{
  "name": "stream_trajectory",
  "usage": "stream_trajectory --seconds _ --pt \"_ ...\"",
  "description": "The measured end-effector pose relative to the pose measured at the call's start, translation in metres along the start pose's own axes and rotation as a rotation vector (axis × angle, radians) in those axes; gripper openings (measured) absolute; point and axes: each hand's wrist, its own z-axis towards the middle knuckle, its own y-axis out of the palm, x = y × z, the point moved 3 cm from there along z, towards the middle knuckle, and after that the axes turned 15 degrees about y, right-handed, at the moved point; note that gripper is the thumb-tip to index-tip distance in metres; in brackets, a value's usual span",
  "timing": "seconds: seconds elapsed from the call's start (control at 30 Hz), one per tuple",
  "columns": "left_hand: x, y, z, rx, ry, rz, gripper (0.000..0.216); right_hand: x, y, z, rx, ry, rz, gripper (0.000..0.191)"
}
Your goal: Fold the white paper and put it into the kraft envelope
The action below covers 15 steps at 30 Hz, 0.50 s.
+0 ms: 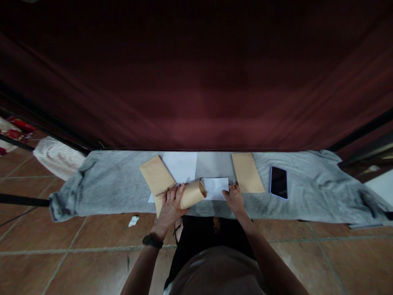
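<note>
My left hand [171, 208], with a dark band at its wrist, lies over a brown paper envelope [192, 194] and grips it, thumb at the lower side. The envelope's mouth gapes open toward the right. My right hand [234, 200] pinches the right edge of a folded white paper [215, 188], whose left end is at the envelope's mouth; whether it reaches inside I cannot tell. A thin dark stick, perhaps a pen [162, 192], pokes out by my left fingers. Another brown envelope [157, 173] lies beyond my left hand, partly over white sheets [181, 164].
A grey cloth [107, 184] covers the narrow bench. To the right are another brown envelope [248, 173] and a phone [278, 182] with a dark screen. A dark red curtain-like surface [196, 102] rises behind. A white scrap [133, 221] lies on the tiled floor.
</note>
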Motion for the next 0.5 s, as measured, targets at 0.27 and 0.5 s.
stream_trajectory --seconds 0.27,0.5 --pt "-0.003 0.002 0.002 -0.007 0.010 -0.021 0.114 0.008 -0.030 0.003 -0.019 -0.095 0.437 0.029" --pt "-0.002 0.002 0.004 -0.034 0.020 -0.023 0.116 0.005 -0.029 -0.001 -0.193 -0.118 0.503 0.024"
